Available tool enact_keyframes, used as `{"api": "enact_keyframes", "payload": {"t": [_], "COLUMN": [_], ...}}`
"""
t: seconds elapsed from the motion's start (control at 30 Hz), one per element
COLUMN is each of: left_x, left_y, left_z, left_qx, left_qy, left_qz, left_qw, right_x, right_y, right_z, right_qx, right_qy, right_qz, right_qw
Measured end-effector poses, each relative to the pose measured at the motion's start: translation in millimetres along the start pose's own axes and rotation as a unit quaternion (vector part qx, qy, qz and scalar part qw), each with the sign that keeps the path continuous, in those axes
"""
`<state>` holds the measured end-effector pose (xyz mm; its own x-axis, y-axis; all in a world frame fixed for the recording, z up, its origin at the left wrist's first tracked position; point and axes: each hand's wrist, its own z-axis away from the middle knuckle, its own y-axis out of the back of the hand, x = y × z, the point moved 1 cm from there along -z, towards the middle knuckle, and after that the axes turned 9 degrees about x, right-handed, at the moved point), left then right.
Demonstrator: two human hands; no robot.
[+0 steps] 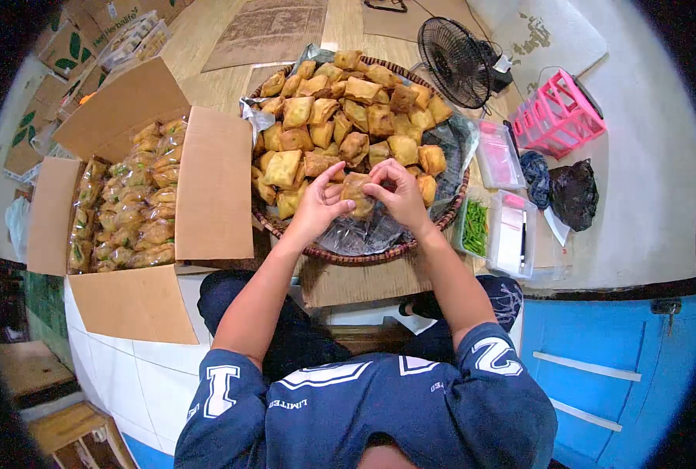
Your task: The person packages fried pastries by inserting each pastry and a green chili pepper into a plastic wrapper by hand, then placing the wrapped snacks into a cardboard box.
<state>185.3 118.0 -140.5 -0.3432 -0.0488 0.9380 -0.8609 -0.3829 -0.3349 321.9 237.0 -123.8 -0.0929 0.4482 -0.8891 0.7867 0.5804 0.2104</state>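
Observation:
Between my two hands, over the near part of a big round woven basket [462, 205], is a golden-brown fried pastry [356, 195]. My left hand [321, 205] grips its left side with thumb and fingers. On the opposite side, my right hand [399, 192] pinches its edge with curled fingers. Whether a clear wrapper covers this piece I cannot tell. A tall heap of similar square fried pastries [348, 109] fills the basket behind my hands. Clear plastic sheeting [356, 238] lines the basket and shows below my hands.
On the left, an open cardboard box [215, 184] holds bagged pastries with green bits [141, 199]. To the right stand a tub of green chillies [474, 225], a clear container [512, 234], a pink basket [557, 116] and a black bag [575, 195]. A black fan [456, 62] stands behind.

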Motion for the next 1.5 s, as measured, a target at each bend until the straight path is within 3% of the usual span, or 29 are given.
{"api": "enact_keyframes", "payload": {"t": [0.1, 0.17, 0.23, 0.4, 0.5, 0.57, 0.67, 0.8, 0.87, 0.97, 1.17, 1.3, 1.37, 1.5], "left_x": [-4, -7, -9, -12, -9, -13, -2, -7, -8, -13, -7, -4, -4, -27], "left_y": [-4, -1, 7, 6, 5, 9, -2, -1, -1, 2, 1, -5, -6, 9], "left_z": [1, 0, 1, 4, 2, -2, 5, 3, 2, -1, 3, 8, 9, -2], "left_qx": [0.033, 0.062, -0.028, -0.045, -0.039, -0.087, -0.069, -0.079, -0.075, -0.087, -0.067, -0.014, 0.026, -0.007], "left_qy": [0.01, 0.026, 0.127, 0.127, 0.128, 0.096, 0.063, 0.064, 0.061, 0.084, 0.064, 0.114, 0.056, 0.086], "left_qz": [0.044, 0.088, -0.067, -0.07, -0.004, -0.09, -0.075, -0.063, -0.045, 0.001, -0.092, -0.038, -0.132, -0.185], "left_qw": [0.998, 0.994, 0.989, 0.988, 0.991, 0.988, 0.993, 0.993, 0.994, 0.993, 0.991, 0.993, 0.989, 0.979], "right_x": [-1, 5, 10, 7, 6, 6, 6, 14, 13, 8, 33, 26, 27, 25], "right_y": [-1, -1, -1, 2, 5, 6, 7, 7, 6, 8, 9, 5, 4, 8], "right_z": [-1, -2, -1, 0, -2, -2, -1, -1, -1, 2, 7, 14, 18, 12], "right_qx": [0.014, 0.048, 0.054, 0.02, 0.028, 0.018, 0.017, 0.0, -0.002, -0.062, -0.09, -0.057, -0.091, -0.105], "right_qy": [0.033, -0.012, -0.012, -0.004, 0.063, -0.054, -0.089, -0.066, -0.148, -0.2, -0.164, -0.173, -0.197, -0.208], "right_qz": [0.021, 0.0, 0.01, 0.006, 0.026, -0.073, -0.025, 0.034, -0.097, -0.165, -0.205, -0.241, -0.217, -0.189], "right_qw": [0.999, 0.999, 0.998, 1.0, 0.997, 0.996, 0.996, 0.997, 0.984, 0.964, 0.961, 0.953, 0.952, 0.954]}}
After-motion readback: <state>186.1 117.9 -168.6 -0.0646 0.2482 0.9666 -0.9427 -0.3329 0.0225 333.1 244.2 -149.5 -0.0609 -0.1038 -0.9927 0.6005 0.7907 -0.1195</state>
